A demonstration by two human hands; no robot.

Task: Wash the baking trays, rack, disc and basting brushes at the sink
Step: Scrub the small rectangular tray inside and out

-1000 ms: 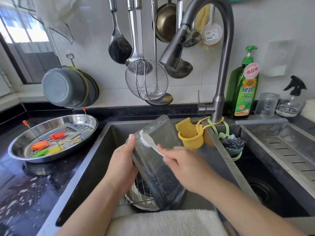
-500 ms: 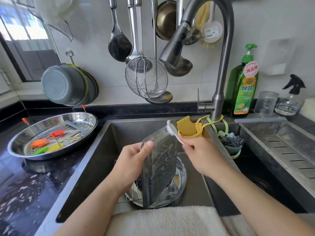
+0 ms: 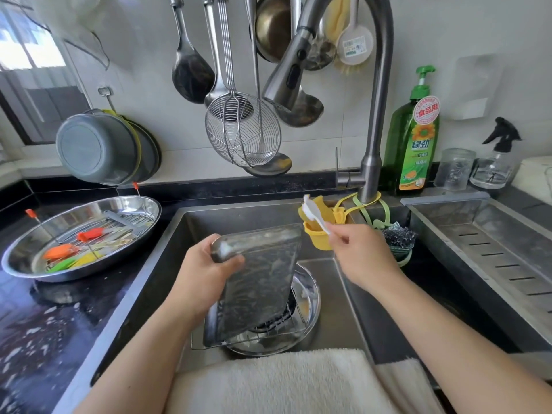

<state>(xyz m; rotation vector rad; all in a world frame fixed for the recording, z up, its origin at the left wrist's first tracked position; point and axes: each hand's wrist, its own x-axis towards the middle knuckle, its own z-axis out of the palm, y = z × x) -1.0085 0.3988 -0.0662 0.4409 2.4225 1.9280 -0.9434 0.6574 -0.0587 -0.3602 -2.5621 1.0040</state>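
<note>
Labels: a green plastic dish-soap bottle (image 3: 411,144) stands far right of the faucet, its round red sticker reading "食品用" and its front "绿劲".
Left hand: the left hand (image 3: 206,271) grips the far-left corner of a rectangular metal baking tray (image 3: 260,279), thumb across its soapy face.
Tray: tilted on edge in the steel sink (image 3: 167,264), its low end over a round steel disc (image 3: 307,306) and wire rack (image 3: 286,324).
Right hand: the right hand (image 3: 358,258) pinches a white scrubbing brush (image 3: 313,215), raised clear of the tray, beside a yellow sponge holder (image 3: 316,237).
Tabletop: on the black tabletop (image 3: 44,324) at left, a shallow oval steel tray (image 3: 80,237) holds orange and yellow-green basting brushes (image 3: 61,255).
</note>
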